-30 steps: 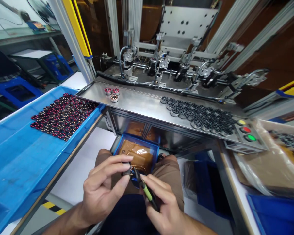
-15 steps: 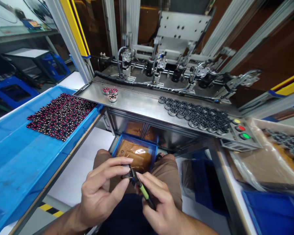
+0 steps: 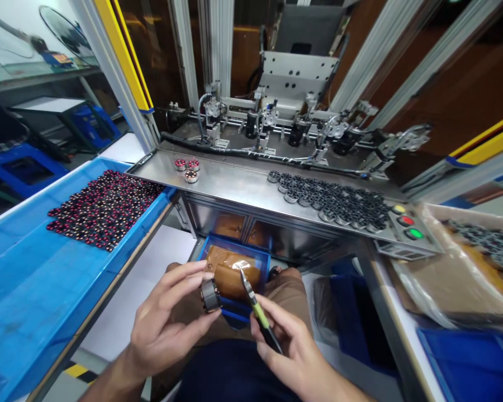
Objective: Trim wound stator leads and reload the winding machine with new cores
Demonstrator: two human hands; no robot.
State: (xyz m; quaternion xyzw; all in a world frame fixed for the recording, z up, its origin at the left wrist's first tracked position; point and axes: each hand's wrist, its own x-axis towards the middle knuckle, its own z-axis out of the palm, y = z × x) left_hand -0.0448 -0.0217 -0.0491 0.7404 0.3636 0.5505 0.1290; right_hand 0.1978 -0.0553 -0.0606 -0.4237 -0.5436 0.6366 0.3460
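Between the thumb and fingers of my left hand (image 3: 171,312) is a small dark motor stator (image 3: 210,295), a ring-shaped core turned on its edge. My right hand (image 3: 285,340) grips a pair of cutting pliers (image 3: 259,312) with green and black handles; the metal jaws point up and away from me. A gap separates the pliers' tip from the stator. Both hands are over my lap. On the metal ledge ahead stand three wound stators (image 3: 191,175) with red and copper colouring, and farther right a large cluster of grey-black stators (image 3: 331,198).
A blue tray (image 3: 29,268) on the left holds many red-and-black stators (image 3: 104,209). Behind the metal ledge (image 3: 235,181) stands a machine with clamps (image 3: 272,120). Control buttons (image 3: 406,221) sit at its right end, beside a plastic-lined box (image 3: 452,268). A blue bin (image 3: 205,251) is below.
The pliers have drawn away from the stator to the right, their tip now apart from it. My left hand has moved slightly left, with the stator turned more into view.
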